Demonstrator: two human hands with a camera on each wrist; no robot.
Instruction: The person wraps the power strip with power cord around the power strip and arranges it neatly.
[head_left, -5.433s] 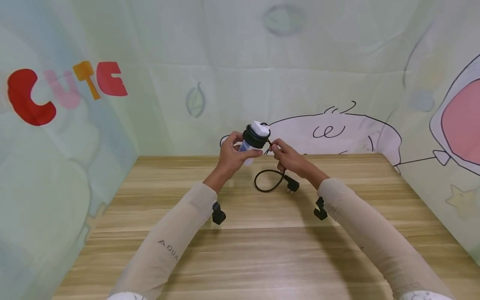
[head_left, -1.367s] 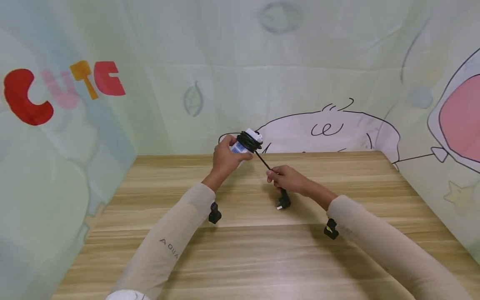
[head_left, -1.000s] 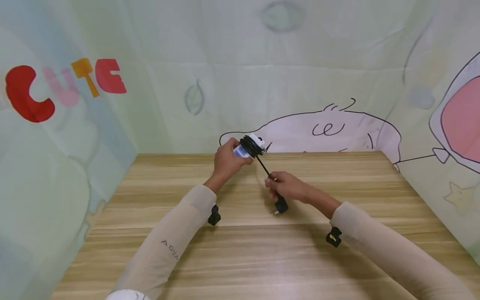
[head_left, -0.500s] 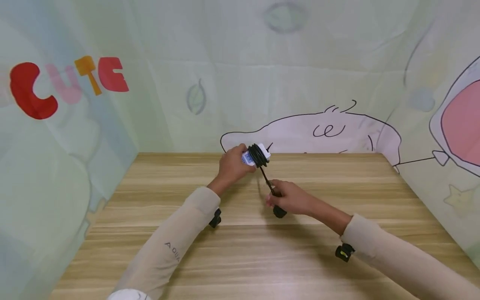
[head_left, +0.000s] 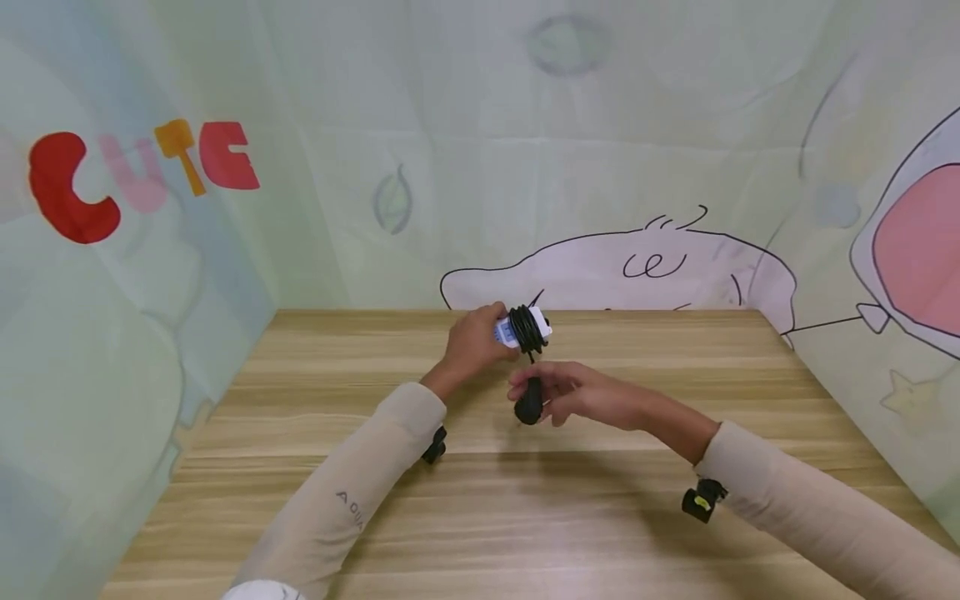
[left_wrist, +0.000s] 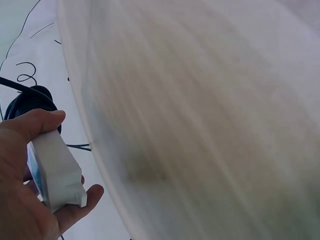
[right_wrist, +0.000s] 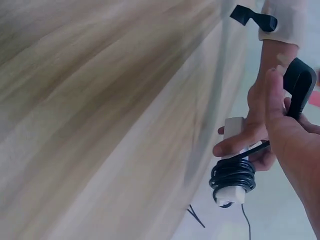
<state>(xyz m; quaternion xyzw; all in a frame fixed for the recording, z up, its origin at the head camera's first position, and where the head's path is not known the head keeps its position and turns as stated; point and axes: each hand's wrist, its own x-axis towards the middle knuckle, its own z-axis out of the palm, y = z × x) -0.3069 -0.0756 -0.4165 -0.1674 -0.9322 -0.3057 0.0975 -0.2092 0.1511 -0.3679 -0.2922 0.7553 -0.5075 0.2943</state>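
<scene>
My left hand point(head_left: 474, 340) grips a white power strip point(head_left: 507, 334) with a blue socket face, raised over the table. Black cable point(head_left: 528, 330) is wound in several turns round the strip near its far end. The left wrist view shows the strip's white back point(left_wrist: 59, 167) between thumb and fingers. A short length of cable runs from the coil to the black plug point(head_left: 528, 405), which my right hand point(head_left: 596, 400) holds loosely between its fingers and thumb. In the right wrist view the plug point(right_wrist: 299, 82) sits at my fingers, partly hidden by them.
A wood-grain table point(head_left: 480, 517) lies under both arms. A cloth backdrop point(head_left: 337, 167) with printed letters and cartoons stands behind it and at the sides. Small black wrist cameras hang below the left sleeve point(head_left: 408, 417) and the right sleeve point(head_left: 750, 458).
The strip was more upright and farther back; it now leans right and sits lower and nearer. My right hand has slid from the cable down to the plug, and the loose cable is shorter.
</scene>
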